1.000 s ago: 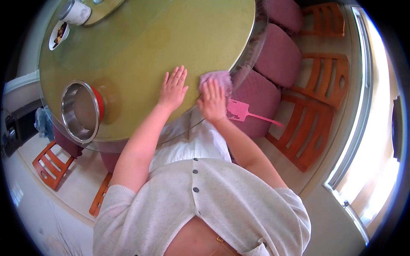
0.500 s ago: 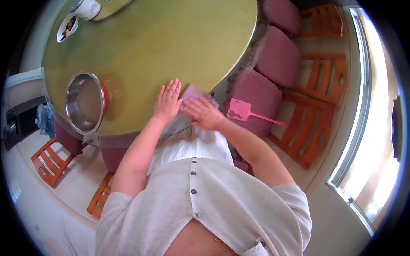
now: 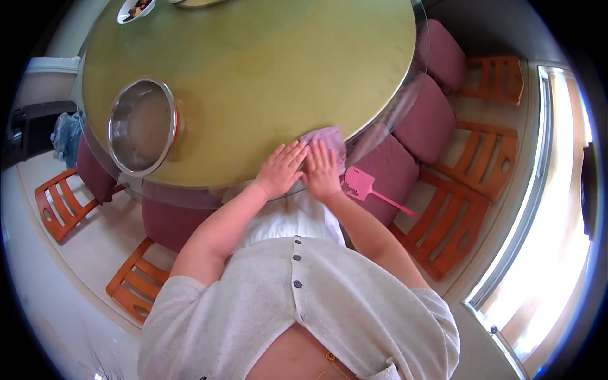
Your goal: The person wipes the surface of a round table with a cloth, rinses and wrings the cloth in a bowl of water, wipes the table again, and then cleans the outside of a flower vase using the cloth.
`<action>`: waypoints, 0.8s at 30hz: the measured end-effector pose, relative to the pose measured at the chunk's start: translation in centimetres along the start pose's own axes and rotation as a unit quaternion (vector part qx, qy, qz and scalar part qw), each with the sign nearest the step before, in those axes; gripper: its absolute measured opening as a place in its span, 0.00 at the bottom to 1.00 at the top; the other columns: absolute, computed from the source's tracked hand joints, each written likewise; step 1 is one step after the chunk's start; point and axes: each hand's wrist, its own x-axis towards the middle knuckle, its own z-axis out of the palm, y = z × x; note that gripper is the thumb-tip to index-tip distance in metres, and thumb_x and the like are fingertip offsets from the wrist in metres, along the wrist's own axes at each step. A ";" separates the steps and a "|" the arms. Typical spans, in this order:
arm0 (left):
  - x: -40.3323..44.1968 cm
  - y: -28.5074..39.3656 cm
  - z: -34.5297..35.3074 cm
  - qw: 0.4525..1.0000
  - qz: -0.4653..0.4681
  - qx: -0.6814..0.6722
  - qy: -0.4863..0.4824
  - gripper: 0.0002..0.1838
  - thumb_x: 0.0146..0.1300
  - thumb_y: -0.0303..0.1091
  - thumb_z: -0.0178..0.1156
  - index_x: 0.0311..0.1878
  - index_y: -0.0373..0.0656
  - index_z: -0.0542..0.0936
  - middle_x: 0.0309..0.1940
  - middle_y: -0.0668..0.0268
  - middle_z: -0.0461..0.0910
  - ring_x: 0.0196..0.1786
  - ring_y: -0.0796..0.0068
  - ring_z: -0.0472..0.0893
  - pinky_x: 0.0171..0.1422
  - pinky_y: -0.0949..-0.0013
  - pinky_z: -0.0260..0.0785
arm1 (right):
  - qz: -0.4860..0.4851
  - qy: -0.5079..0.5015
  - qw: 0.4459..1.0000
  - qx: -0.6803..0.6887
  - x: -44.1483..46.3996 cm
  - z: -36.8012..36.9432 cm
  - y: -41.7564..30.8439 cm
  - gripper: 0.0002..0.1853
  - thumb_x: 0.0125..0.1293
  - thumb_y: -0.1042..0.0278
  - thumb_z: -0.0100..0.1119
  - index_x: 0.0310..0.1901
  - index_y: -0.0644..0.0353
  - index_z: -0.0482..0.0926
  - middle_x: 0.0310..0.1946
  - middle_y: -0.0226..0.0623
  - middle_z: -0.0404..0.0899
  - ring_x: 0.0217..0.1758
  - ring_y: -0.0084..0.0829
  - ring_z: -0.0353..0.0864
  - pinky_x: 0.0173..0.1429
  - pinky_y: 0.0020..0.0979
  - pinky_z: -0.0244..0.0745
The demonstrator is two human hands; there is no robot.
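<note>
My right hand [image 3: 322, 170] lies flat, fingers spread, on a purple cloth [image 3: 330, 138] at the near right edge of the round yellow-green table [image 3: 253, 76]. Part of the cloth shows beyond the fingertips. Just left of it, my left hand [image 3: 280, 170] rests palm down on the table's edge with its fingers stretched out, holding nothing. The two hands are close together. A steel basin [image 3: 142, 126] with cloudy liquid stands on the table to the left.
A white bowl [image 3: 135, 10] with dark food sits at the far left. Purple-covered chairs [image 3: 425, 119] with wooden backs surround the table. One seat holds a pink fly swatter [image 3: 359, 182]. A blue plastic bag [image 3: 66, 136] hangs at the left.
My right hand and the cloth first swept left toward my left hand, then moved right along the edge. My left hand has shifted right and lower. The view has turned, shifting the basin upward.
</note>
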 end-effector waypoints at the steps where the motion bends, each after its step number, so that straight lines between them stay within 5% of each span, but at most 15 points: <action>1: -0.6 0.1 0.0 1.000 -0.004 0.001 0.002 0.34 0.69 0.46 0.51 0.74 0.41 0.58 0.76 0.61 0.55 0.78 0.64 0.54 0.81 0.57 0.41 | -0.005 -0.001 1.000 0.000 -0.6 0.5 -1.3 0.41 0.63 0.47 0.54 0.73 0.62 0.58 0.77 0.47 0.48 0.81 0.45 0.40 0.80 0.52 0.31; 3: -1.6 0.1 -0.1 0.999 0.020 -0.001 -0.027 0.34 0.68 0.46 0.51 0.73 0.40 0.60 0.75 0.59 0.57 0.78 0.63 0.55 0.81 0.57 0.42 | -0.133 -0.035 0.989 -0.048 -1.2 1.5 -3.3 0.40 0.60 0.49 0.56 0.70 0.64 0.61 0.74 0.51 0.54 0.80 0.48 0.44 0.80 0.52 0.35; 11: 0.7 -1.1 0.2 0.999 -0.011 -0.013 0.031 0.37 0.69 0.49 0.50 0.74 0.37 0.57 0.76 0.54 0.54 0.78 0.55 0.52 0.82 0.55 0.40 | -0.251 -0.081 0.965 -0.003 3.8 -2.4 1.2 0.42 0.58 0.32 0.55 0.69 0.52 0.67 0.71 0.35 0.63 0.79 0.42 0.48 0.80 0.54 0.32; 19: -4.4 1.7 2.0 0.998 -0.050 -0.036 0.001 0.44 0.64 0.54 0.56 0.76 0.39 0.54 0.78 0.55 0.47 0.80 0.58 0.45 0.82 0.56 0.35 | -0.366 -0.083 0.921 -0.107 0.6 -0.4 0.4 0.35 0.63 0.40 0.52 0.65 0.56 0.69 0.69 0.40 0.65 0.77 0.45 0.54 0.79 0.58 0.34; 24: -8.3 -1.1 1.5 0.992 -0.127 0.002 -0.003 0.42 0.64 0.53 0.55 0.75 0.39 0.56 0.78 0.56 0.48 0.80 0.59 0.46 0.82 0.55 0.35 | -0.349 -0.067 0.931 -0.085 1.6 1.5 -6.0 0.36 0.59 0.43 0.55 0.65 0.58 0.70 0.69 0.41 0.66 0.78 0.45 0.52 0.79 0.58 0.35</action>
